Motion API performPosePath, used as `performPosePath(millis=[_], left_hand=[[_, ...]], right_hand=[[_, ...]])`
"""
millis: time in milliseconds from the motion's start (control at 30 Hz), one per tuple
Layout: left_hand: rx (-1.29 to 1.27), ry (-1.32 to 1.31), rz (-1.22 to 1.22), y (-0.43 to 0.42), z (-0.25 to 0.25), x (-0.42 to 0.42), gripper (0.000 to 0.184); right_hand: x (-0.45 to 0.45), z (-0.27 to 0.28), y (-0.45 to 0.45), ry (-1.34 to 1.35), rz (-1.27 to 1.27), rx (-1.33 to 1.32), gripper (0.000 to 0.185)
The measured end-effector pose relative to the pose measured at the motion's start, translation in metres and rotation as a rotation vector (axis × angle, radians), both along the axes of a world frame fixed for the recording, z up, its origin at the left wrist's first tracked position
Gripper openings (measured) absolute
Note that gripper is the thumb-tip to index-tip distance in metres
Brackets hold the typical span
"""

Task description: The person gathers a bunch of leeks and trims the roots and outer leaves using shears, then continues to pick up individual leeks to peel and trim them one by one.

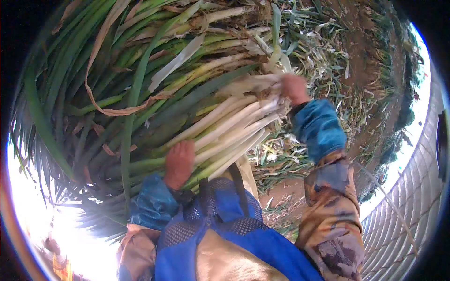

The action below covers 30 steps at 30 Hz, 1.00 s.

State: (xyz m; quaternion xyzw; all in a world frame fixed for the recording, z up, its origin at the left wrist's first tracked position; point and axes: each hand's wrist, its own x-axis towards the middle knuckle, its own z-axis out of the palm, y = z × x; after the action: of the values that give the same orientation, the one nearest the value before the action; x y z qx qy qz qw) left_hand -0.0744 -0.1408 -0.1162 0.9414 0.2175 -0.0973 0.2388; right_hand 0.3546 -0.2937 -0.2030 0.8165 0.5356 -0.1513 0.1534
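“Left grip first, please: what is it doing?”

“That left hand (179, 160) lies on the stalks close to the body, fingers bent over them. Its underside is hidden, so I cannot tell whether it has closed round any.”

“And the other grip?”

“The right hand (294, 89) is at the pale ends of the same stalks, farther out. It is blurred, so I cannot tell how firmly, if at all, it is gripping them.”

“Where are the stalks themselves?”

“They are green onions (236, 124), with the white parts slanting between the two hands, just in front of the blue vest (176, 257). The green leaves (51, 98) spread to the left.”

“Anything else near them?”

“More onions (225, 16) are heaped beyond, roots and dirt showing at their ends. One dry leaf (117, 112) curls across the greens. Past the right hand, scraps of leaf and peel (323, 54) litter the ground, with brown soil (283, 191) showing nearer the body.”

“What do the arms wear?”

“Blue cuffs (320, 129) at both wrists, and a brown patterned sleeve (330, 215) on the right. At far right stands a pale ribbed surface (398, 220); I cannot tell what it is.”
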Motion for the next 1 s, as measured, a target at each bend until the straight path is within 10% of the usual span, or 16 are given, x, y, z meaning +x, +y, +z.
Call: performPosePath(millis=[167,333,500,667,867,1000], left_hand=[[0.079,0.026,0.001,-0.005,-0.006,0.001,0.025],[-0.017,0.044,0.013,0.0,0.003,0.006,0.027],[-0.131,-0.022,0.063,0.007,0.009,0.008,0.038],[-0.197,-0.114,0.046,0.02,-0.001,0.019,0.038],[-0.963,0.352,0.259,0.052,-0.051,0.043,0.045],[-0.752,0.297,0.171,0.037,-0.093,0.032,0.044]], right_hand=[[0.135,0.13,-0.016,-0.653,-0.16,0.112,0.017],[-0.002,0.044,0.055,0.237,0.118,0.495,0.03],[-0.114,-0.033,0.037,0.217,0.214,0.112,0.044],[-0.104,0.006,0.01,0.401,0.229,0.083,0.036],[-0.109,0.055,0.024,0.459,0.205,0.02,0.013],[-0.112,0.071,0.006,0.682,-0.139,0.167,0.017]])
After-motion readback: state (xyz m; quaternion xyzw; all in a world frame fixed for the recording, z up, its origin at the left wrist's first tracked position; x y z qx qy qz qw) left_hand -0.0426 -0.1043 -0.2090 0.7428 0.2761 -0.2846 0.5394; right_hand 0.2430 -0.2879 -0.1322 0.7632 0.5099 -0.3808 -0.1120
